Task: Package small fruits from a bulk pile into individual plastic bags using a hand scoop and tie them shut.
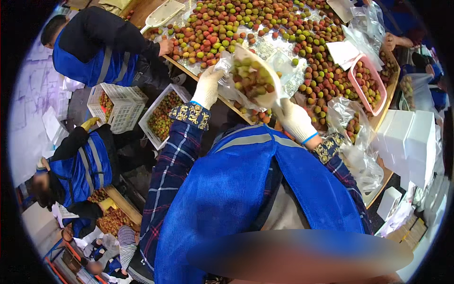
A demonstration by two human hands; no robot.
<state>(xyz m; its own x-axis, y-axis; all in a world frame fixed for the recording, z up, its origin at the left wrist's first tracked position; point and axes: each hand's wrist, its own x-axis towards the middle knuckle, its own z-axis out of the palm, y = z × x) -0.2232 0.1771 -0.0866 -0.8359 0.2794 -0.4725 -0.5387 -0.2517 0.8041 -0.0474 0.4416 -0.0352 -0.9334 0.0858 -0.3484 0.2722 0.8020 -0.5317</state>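
My left hand (207,88), in a white knit glove, pinches the edge of a clear plastic bag (224,64). My right hand (296,120), gloved the same way, grips the handle of a white plastic scoop (272,78). Red and green lychees (251,76) fill the scoop, somewhat blurred. The scoop lies tilted at the bag's mouth; whether any fruit is inside the bag I cannot tell. Beyond both hands, a large spread of loose lychees (212,33) covers the table, with a transparent plastic tray (280,61) among them.
Another white scoop (164,15) lies at the table's far left. A pink basket (381,96) of lychees and crumpled plastic bags (361,167) sit at right, beside white boxes (408,142). Lychee-filled crates (133,110) stand left, near co-workers in blue vests (94,58).
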